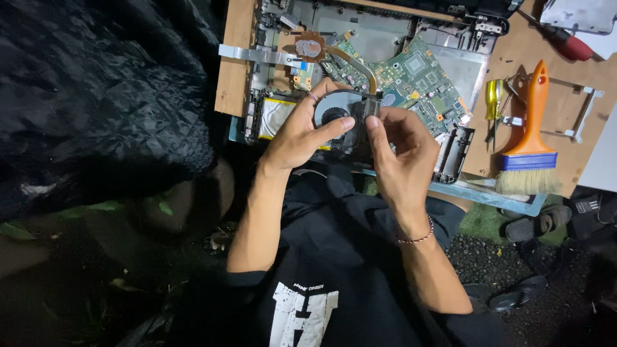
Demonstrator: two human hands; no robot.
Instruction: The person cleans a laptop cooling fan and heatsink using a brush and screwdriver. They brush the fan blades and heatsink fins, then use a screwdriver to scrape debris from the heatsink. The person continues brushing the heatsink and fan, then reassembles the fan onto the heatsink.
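A black laptop cooling fan (pixel 335 110) with a copper heat pipe (pixel 357 61) is held up over an opened laptop chassis (pixel 463 151). My left hand (pixel 301 128) grips the fan's round housing, thumb across its front. My right hand (pixel 398 151) pinches the fan's finned outlet end at the right. The heat pipe curves up to a copper plate (pixel 311 46). Below the fan lies the green motherboard (pixel 418 80) inside the chassis.
An orange-handled brush (pixel 532 132) with a blue band lies right of the laptop on the wooden board (pixel 232 58). A yellow screwdriver (pixel 493 103), a red-handled screwdriver (pixel 565 42) and a metal bracket (pixel 581 112) lie nearby. Black quilted fabric (pixel 96 83) fills the left. Sandals (pixel 536 225) rest on the ground.
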